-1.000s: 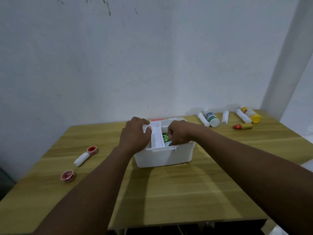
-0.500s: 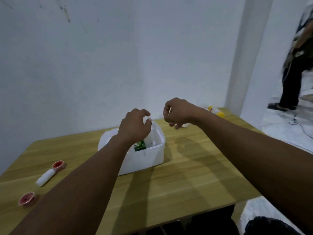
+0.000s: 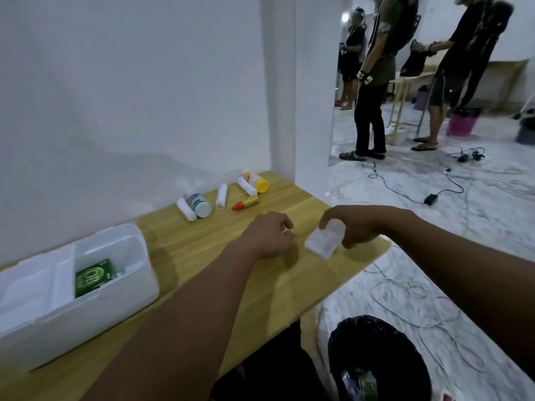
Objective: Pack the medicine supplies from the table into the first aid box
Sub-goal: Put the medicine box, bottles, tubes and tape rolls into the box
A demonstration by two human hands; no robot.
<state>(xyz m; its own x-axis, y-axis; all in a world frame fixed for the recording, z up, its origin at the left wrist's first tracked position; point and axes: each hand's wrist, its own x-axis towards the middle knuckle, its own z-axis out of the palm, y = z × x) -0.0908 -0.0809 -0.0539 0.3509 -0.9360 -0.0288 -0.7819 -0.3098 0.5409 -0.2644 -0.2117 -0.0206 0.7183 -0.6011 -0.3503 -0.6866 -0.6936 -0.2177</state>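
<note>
1. The right hand [image 3: 357,227] holds a small clear plastic tray [image 3: 323,238] at its far end, fingers curled over the top edge, near the right edge of the wooden table [image 3: 202,250]; the tray tilts, and its lower corner looks to be at the tabletop.
2. The left hand [image 3: 269,237] sits just left of the tray with fingers curled loosely inward; whether its fingertips touch the tray cannot be told.
3. The white first aid box [image 3: 86,308] stands open at the left end of the table, well apart from both hands. A green packet [image 3: 94,277] lies in its right compartment; the left compartment looks white and bare.
4. By the wall, beyond the hands, lie the loose supplies: a white bottle with a green label [image 3: 198,202], a white roll [image 3: 186,209] touching its left side, another white roll [image 3: 221,196], a yellow tube with a red cap [image 3: 245,203], and a yellow-capped bottle [image 3: 256,181] with a third white roll [image 3: 247,186] beside it.
5. A black bin [image 3: 376,360] stands on the floor below the table's right edge.
</note>
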